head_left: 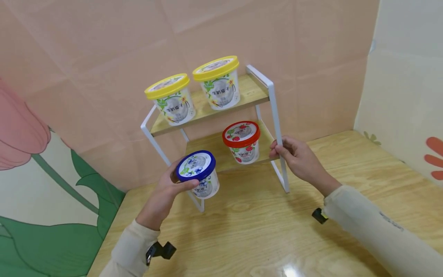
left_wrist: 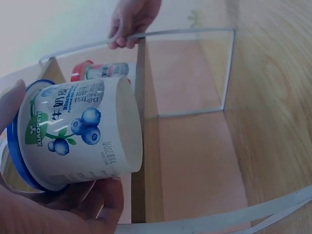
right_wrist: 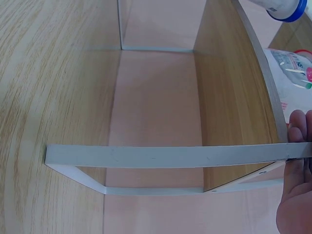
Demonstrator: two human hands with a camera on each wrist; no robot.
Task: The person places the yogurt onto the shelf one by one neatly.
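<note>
My left hand [head_left: 164, 194] grips a blueberry yogurt cup [left_wrist: 83, 131] with a dark blue lid, thumb on one side and fingers round the other. In the head view the cup is at the left front of the lower shelf [head_left: 207, 145]; whether its base touches the board cannot be told. A red-lidded yogurt cup [head_left: 242, 143] stands on that shelf, to the right. My right hand [head_left: 294, 156] holds the white frame post [head_left: 277, 115] on the rack's right side, at lower-shelf height, thumb in front and fingers behind.
Two yellow-lidded cups, a left one [head_left: 173, 102] and a right one [head_left: 219, 84], stand on the upper shelf [head_left: 250, 90]. The two-tier rack rests on a wood-grain table [head_left: 249, 227]. Behind it hangs a pink backdrop [head_left: 270, 34]; a flower-printed cloth [head_left: 69, 207] is at left.
</note>
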